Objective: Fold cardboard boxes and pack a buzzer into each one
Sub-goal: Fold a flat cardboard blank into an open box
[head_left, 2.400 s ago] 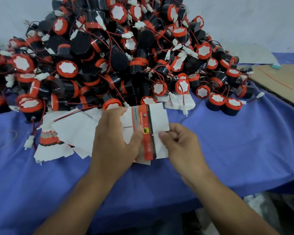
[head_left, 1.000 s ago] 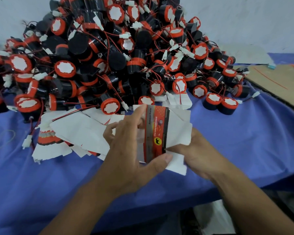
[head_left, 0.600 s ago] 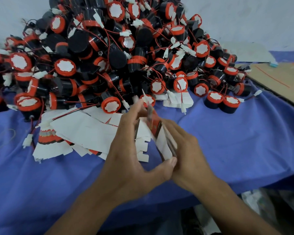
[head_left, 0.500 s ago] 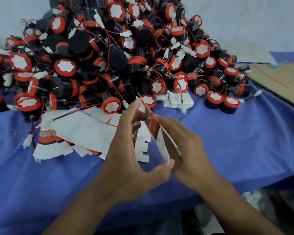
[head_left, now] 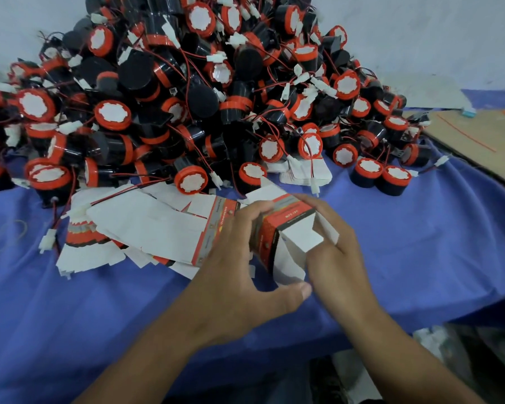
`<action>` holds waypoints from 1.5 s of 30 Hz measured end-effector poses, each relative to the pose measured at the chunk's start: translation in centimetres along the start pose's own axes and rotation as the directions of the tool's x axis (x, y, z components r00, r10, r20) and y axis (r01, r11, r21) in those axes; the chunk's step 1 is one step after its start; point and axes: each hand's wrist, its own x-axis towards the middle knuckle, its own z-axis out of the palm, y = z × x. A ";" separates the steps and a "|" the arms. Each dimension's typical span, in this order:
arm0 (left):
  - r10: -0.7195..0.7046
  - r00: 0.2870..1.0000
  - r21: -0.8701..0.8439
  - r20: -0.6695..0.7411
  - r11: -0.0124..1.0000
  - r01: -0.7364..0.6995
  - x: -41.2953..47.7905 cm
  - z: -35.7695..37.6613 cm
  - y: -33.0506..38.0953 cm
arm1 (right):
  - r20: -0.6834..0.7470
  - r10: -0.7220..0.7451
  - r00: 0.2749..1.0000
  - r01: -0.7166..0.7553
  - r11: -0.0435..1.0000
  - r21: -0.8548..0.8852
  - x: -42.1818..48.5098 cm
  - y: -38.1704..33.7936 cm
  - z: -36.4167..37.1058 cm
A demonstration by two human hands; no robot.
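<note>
Open box (head_left: 286, 217) gripped by left hand (head_left: 233, 275), right hand (head_left: 338, 266), flat blanks (head_left: 146, 225) beside, buzzer heap (head_left: 187, 97) (wired) behind

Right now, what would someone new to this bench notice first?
A huge heap of black-and-orange buzzers fills the back of the blue-covered table. In front of it, the left hand and right hand hold a half-folded red-and-white box, just right of a stack of flat box blanks.

Nothing fancy here: just a bare left hand (head_left: 233, 275) and a bare right hand (head_left: 338, 266), with bare forearms (head_left: 164, 348) cut off by the bottom edge. A short nail (head_left: 305, 290) is seen on the left one.
</note>
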 end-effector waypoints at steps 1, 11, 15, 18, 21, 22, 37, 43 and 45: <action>-0.041 0.999 -0.063 0.001 0.997 0.041 0.0 -0.1 0.2 | 0.028 -0.061 0.998 0.063 0.995 -0.077 0.0 -0.1 0.0; -0.244 0.961 -0.484 -0.127 0.861 0.155 0.5 -1.1 0.1 | -0.042 -0.045 0.998 0.035 0.977 -0.211 0.2 -0.1 0.0; -0.236 0.961 -0.474 -0.145 0.869 0.142 0.7 -1.2 0.0 | 0.012 0.239 0.971 -0.236 0.953 0.188 0.2 0.4 0.4; -0.264 0.964 -0.421 -0.044 0.880 0.222 0.6 -1.3 -0.2 | 0.018 0.280 0.960 -0.268 0.895 0.356 0.3 0.4 0.6; -0.226 0.972 -0.383 0.071 0.893 0.236 0.5 -0.9 -0.1 | -0.004 0.171 0.985 -0.165 0.952 0.259 -0.1 0.4 0.6; -0.221 0.973 -0.383 0.070 0.894 0.231 0.5 -0.6 0.0 | 0.013 0.124 0.992 -0.124 0.965 0.229 -0.3 0.3 0.6; -0.328 0.945 -0.796 -0.007 0.574 0.193 0.3 -1.4 -0.1 | 0.290 0.136 0.947 -0.270 0.828 0.492 0.2 -0.9 0.7; -0.366 0.930 -0.806 0.020 0.545 0.232 0.4 -1.6 0.1 | 0.376 0.099 0.921 -0.296 0.806 0.512 0.3 -0.4 0.4; -0.375 0.927 -0.826 0.034 0.511 0.237 0.5 -1.9 0.2 | 0.410 0.093 0.908 -0.305 0.816 0.491 0.3 -0.2 0.2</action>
